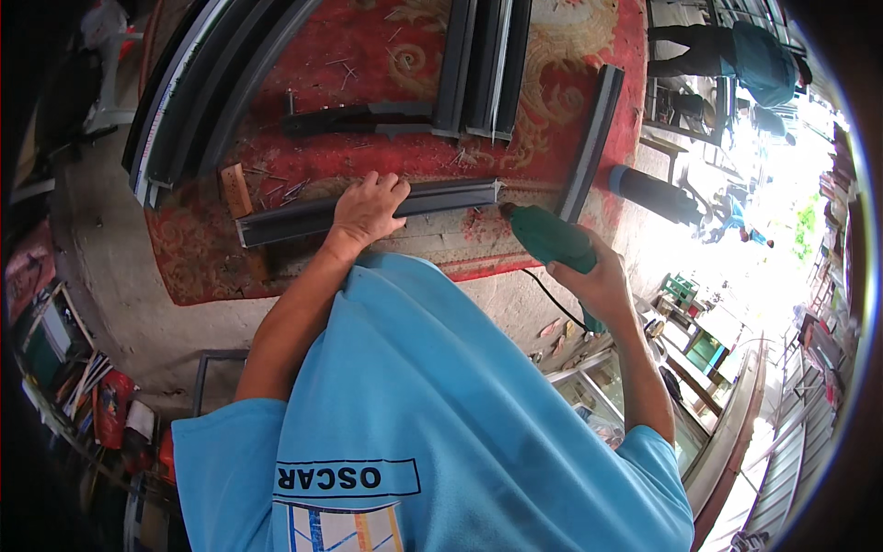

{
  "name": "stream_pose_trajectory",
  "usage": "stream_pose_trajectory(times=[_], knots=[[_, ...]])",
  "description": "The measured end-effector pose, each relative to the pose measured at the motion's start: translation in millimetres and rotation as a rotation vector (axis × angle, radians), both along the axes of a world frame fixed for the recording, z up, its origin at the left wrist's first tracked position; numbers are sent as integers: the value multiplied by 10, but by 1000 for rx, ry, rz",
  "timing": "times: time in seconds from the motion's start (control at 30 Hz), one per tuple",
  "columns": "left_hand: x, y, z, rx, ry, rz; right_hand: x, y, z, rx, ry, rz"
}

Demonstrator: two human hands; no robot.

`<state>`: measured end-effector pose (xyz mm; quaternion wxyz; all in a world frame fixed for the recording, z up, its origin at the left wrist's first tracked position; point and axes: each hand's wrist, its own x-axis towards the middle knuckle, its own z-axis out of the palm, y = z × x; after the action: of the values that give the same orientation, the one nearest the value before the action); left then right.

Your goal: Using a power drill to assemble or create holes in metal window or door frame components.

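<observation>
A short, dark grey channel-shaped profile (451, 196) lies crosswise along the near side of a red patterned carpet (359, 64). My left hand (371, 207) grips it near its middle, fingers over the far side and thumb toward the right. In my right hand (602, 281) is a green power drill (552, 236), held by its grip with the fingers closed round it. The drill's dark nose points left at the profile's right end, very close to it; whether the tip touches cannot be made out. A black cord (555, 299) runs below the drill.
Long dark profiles (207, 92) lie at the far left, more profiles (483, 69) at the far middle. Another short profile (590, 143) slants beside the drill, near a dark cylinder (653, 193). A wooden block (235, 189) sits left. Another person (763, 64) stands far right.
</observation>
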<state>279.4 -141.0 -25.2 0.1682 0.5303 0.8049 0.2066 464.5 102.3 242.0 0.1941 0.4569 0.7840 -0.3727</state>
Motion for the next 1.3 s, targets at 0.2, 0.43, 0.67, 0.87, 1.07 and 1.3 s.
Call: stream_pose_trajectory(times=[0.2, 0.43, 0.67, 0.87, 1.07, 1.3], knots=[[5, 3, 7, -21, -5, 8, -18, -7, -22, 31, -37, -5], [10, 3, 0, -27, 13, 8, -38, 31, -12, 47, -57, 30], [7, 6, -5, -10, 27, 9, -37, 29, -29, 82, -56, 57], [0, 5, 9, -12, 14, 13, -135, -29, -37, 115, -119, 146], [13, -1, -1, -3, 32, 20, -273, -22, -7, 136, -216, 215], [13, -11, -18, 8, 2, 42, -381, -69, 7, 88, -280, 262]])
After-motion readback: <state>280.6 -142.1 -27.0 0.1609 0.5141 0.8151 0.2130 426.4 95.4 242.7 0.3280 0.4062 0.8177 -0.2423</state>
